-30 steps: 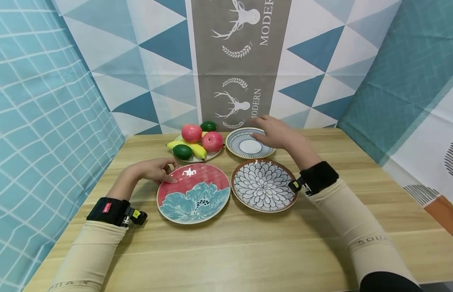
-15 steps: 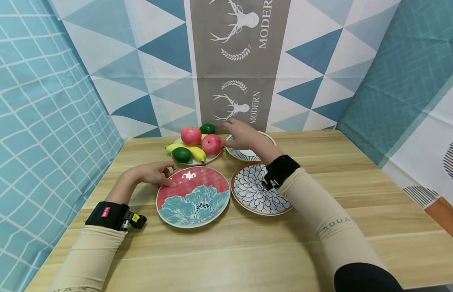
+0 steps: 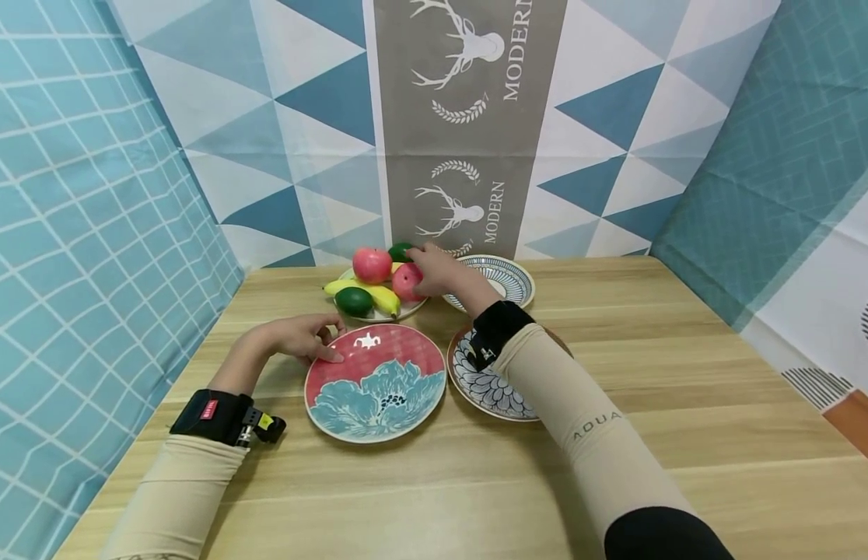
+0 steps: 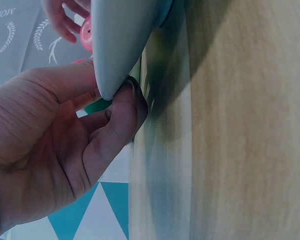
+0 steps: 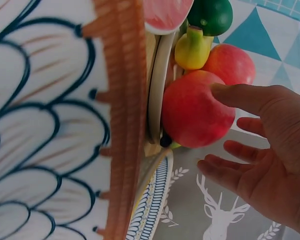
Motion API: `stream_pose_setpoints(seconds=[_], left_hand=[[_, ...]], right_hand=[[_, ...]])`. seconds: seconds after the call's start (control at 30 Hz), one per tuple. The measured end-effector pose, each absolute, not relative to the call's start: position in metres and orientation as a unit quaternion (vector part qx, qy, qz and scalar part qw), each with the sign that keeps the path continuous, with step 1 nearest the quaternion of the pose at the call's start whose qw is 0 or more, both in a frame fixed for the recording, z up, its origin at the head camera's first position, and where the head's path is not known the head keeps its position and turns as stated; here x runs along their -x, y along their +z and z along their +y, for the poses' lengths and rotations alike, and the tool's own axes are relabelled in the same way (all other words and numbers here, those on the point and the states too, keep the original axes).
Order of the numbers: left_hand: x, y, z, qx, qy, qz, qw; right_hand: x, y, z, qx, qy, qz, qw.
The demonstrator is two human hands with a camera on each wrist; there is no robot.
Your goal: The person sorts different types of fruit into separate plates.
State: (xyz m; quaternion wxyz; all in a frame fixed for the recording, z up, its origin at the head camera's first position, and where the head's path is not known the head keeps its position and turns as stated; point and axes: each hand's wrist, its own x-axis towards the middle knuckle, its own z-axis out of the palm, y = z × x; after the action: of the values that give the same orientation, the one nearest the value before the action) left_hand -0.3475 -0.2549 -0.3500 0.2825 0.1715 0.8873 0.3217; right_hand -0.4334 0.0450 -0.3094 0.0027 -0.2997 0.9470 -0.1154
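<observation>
At the rim of the red plate with a blue flower (image 3: 378,389), my left hand (image 3: 301,338) pinches the edge. The left wrist view shows the thumb on top of the plate's edge (image 4: 125,40) and fingers curled beneath. My right hand (image 3: 439,274) is at the nearer red apple (image 3: 407,282) on the fruit plate. In the right wrist view, the thumb touches or nearly touches that apple (image 5: 197,110). The other fingers of the right hand (image 5: 277,145) are spread and apart from it. A second apple (image 3: 372,265), bananas (image 3: 385,299) and a green fruit (image 3: 354,301) lie alongside.
A brown-rimmed petal plate (image 3: 504,400) lies under the right forearm. Behind it stands a blue-and-white plate (image 3: 514,280). Another green fruit (image 3: 400,252) sits at the back of the fruit plate (image 3: 409,312). Patterned cloth (image 3: 336,179) hangs behind the wooden table (image 3: 378,505).
My right hand has moved left from above the blue-and-white plate to the nearer apple. The left hand keeps its place at the red plate's rim.
</observation>
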Motion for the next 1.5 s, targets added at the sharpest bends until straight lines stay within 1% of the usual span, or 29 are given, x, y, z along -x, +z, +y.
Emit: stream_pose_setpoints(seconds=[0.17, 0.53, 0.8, 1.1, 1.5], left_hand=[[0.347, -0.349, -0.254, -0.170, 0.321, 0.888, 0.282], [0.348, -0.352, -0.256, -0.163, 0.324, 0.888, 0.281], [0.346, -0.354, -0.254, -0.157, 0.325, 0.889, 0.283], [0.345, -0.353, -0.255, -0.162, 0.326, 0.888, 0.282], [0.346, -0.352, -0.254, -0.163, 0.321, 0.891, 0.277]], right_hand=[[0.434, -0.311, 0.041, 0.296, -0.108, 0.949, 0.007], [0.438, -0.321, 0.035, 0.264, -0.154, 0.952, 0.028], [0.437, -0.329, 0.027, 0.258, -0.161, 0.952, 0.016], [0.434, -0.327, 0.021, 0.240, -0.150, 0.959, 0.014], [0.437, -0.328, 0.024, 0.249, -0.149, 0.957, 0.011]])
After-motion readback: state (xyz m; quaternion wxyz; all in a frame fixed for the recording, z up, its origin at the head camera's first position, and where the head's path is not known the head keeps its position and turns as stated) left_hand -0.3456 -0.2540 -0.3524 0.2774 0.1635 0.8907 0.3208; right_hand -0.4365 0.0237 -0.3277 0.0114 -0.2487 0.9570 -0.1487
